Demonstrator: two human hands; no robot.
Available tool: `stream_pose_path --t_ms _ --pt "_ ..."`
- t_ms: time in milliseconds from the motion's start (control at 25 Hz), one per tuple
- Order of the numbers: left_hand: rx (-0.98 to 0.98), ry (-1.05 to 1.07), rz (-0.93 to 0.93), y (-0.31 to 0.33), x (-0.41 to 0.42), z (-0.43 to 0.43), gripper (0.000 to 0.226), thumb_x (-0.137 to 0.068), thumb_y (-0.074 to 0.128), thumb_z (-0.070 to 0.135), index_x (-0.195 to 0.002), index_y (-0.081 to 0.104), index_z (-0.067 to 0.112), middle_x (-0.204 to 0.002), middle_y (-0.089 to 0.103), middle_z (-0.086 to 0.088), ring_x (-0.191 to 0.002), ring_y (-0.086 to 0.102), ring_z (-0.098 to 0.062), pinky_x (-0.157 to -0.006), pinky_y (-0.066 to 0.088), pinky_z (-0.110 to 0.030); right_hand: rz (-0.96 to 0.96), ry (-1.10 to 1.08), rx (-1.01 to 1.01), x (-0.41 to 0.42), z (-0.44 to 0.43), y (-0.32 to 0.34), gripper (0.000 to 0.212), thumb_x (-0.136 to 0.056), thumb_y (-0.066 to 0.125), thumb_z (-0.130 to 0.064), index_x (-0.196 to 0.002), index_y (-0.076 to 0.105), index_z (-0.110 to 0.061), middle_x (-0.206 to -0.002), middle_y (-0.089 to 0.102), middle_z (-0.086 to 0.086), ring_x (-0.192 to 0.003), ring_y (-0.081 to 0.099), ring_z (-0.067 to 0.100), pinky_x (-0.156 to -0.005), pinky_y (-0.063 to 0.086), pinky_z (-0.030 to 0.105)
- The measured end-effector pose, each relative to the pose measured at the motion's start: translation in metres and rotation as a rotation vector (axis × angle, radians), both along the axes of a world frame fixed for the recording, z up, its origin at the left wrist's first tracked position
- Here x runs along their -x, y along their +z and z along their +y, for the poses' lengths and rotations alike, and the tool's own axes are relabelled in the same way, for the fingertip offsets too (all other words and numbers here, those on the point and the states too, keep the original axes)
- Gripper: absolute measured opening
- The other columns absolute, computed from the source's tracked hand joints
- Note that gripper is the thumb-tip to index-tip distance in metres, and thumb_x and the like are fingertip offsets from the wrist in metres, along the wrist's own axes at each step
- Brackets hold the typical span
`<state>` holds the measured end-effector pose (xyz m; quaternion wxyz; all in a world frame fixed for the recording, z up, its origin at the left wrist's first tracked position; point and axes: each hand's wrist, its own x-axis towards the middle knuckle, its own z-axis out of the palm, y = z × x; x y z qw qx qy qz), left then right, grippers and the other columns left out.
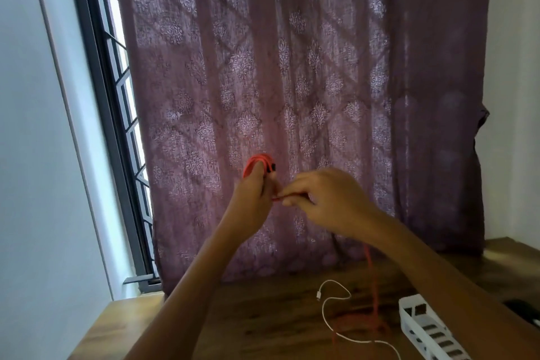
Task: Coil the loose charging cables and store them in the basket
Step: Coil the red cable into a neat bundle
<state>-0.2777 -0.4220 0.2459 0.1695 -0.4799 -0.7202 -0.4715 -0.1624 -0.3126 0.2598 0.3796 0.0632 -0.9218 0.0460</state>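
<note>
left hand (253,194): raised in front of the curtain (292,67), its grip closed round a small coil of the red cable (258,161); the loops show above the fingers.
right hand (325,199): just beside the left hand, its grip narrowed to a pinch on a strand of the same cable running between the two hands.
red cable: coiled at the left hand. The loose rest hangs from under the right hand down to the desk (263,318), where it seems to lie in a blurred heap.
white cable (323,311): uncoiled, snaking over the desk.
basket (406,319): white and slotted, on the desk at lower right, near both cables.
</note>
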Motion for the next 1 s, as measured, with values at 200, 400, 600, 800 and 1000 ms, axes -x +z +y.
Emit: stream_pose_path --t_ms 200,400,600,800,1000 --pt "0.059 -0.362 -0.42 0.002 -0.021 -0.007 0.026 -0.099 0.032 0.014 -0.096 0.053 -0.002 -0.067 0.049 -0.007 -0.055 0.044 -0.012 -0.052 0.04 -0.017 0.027 0.137 0.163 -0.004 0.017 0.03 0.013 -0.072 0.073 -0.036 -0.082 0.074 -0.028 -0.068 0.067 -0.017 -0.063 0.058 -0.002 -0.063 0.044 0.015" --pt "-0.049 -0.775 -0.724 0.016 -0.04 -0.012 0.038 -0.096 0.026 0.019 -0.099 0.06 0.001 -0.052 0.046 0.003 -0.039 0.031 -0.006 -0.057 0.04 -0.023 0.094 0.281 0.38 0.003 0.036 0.044 0.004 -0.075 0.072 -0.025 -0.075 0.071 -0.029 -0.065 0.068 -0.018 -0.062 0.062 0.007 -0.064 0.049 0.025" --pt "-0.341 -0.943 -0.913 0.024 -0.043 -0.013 0.04 -0.097 0.028 0.023 -0.099 0.061 -0.001 -0.052 0.045 0.003 -0.034 0.031 -0.002 -0.053 0.046 -0.019 0.159 0.335 0.599 0.02 0.047 0.024 0.011 -0.08 0.057 -0.037 -0.08 0.068 -0.036 -0.064 0.067 0.004 -0.056 0.052 0.022 -0.059 0.043 0.037" --pt "-0.564 -0.939 -0.982 0.026 -0.04 -0.009 0.04 -0.1 0.028 0.026 -0.106 0.056 -0.001 -0.058 0.048 0.002 -0.04 0.038 -0.003 -0.06 0.051 -0.019 0.051 0.18 0.646 0.037 0.039 -0.012 0.025 -0.093 0.046 -0.03 -0.084 0.065 -0.016 -0.052 0.051 -0.001 -0.043 0.042 0.009 -0.052 0.035 0.027" --pt "-0.613 -0.612 -0.716 0.018 -0.024 0.0 0.024 -0.098 0.035 0.023 -0.103 0.054 0.009 -0.073 0.055 0.003 -0.061 0.055 -0.006 -0.08 0.047 -0.026 -0.109 0.125 0.511 0.038 0.013 -0.045 0.02 -0.096 0.046 -0.025 -0.109 0.059 -0.017 -0.059 0.049 -0.007 -0.049 0.045 0.01 -0.049 0.037 0.023"
